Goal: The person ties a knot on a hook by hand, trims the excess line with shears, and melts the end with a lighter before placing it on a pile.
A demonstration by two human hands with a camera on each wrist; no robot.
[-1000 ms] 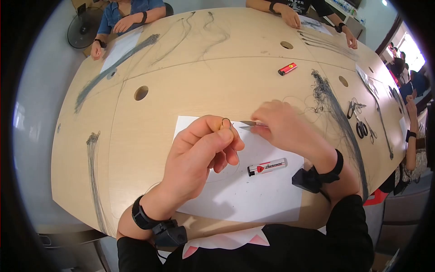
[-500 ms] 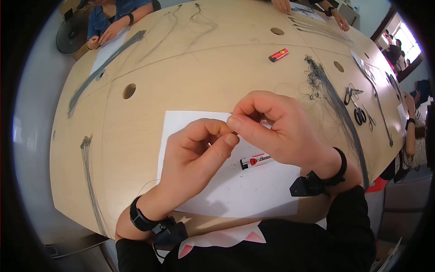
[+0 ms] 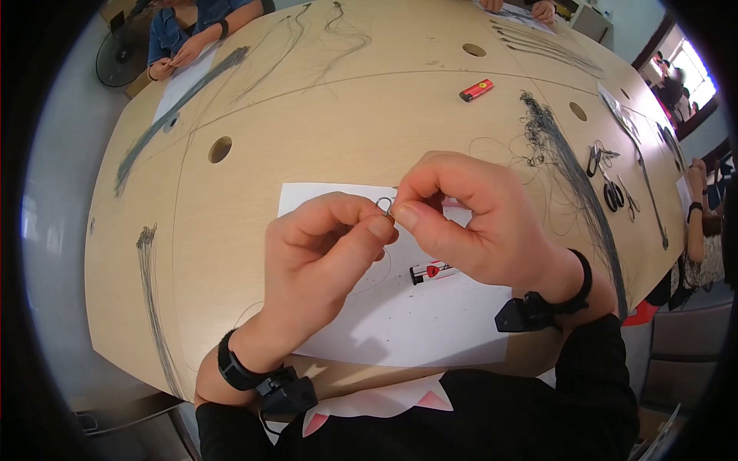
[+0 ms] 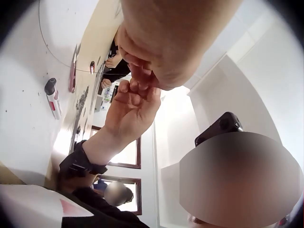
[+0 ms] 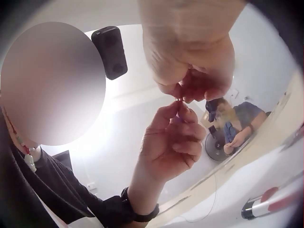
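Note:
Over the paper, my left hand (image 3: 323,246) pinches a small fish hook (image 3: 384,203) between thumb and forefinger; its dark bend rises above the fingertips. My right hand (image 3: 469,219) meets it from the right, thumb and forefinger pinched together right beside the hook, where the fine line is mostly hidden by fingers. A thin loose line (image 4: 47,45) curves out from the hands in the left wrist view. Below the right hand lies a white and red lighter (image 3: 430,272), partly covered. A slim pinkish tool (image 4: 72,71) lies beyond the paper sheet (image 3: 415,330), mostly behind the right hand.
A red lighter (image 3: 477,90) lies farther back. To the right are a tangled bundle of dark lines (image 3: 565,154) and black-handled scissors (image 3: 613,194); a thinner bundle (image 3: 150,292) lies left. The table has round holes (image 3: 221,149). Other people (image 3: 192,38) sit across it.
The right hand has put down the pointed blades it held and come to the left hand's fingertips. The hook's bend, hidden half a second ago, shows again. The head view has shifted slightly.

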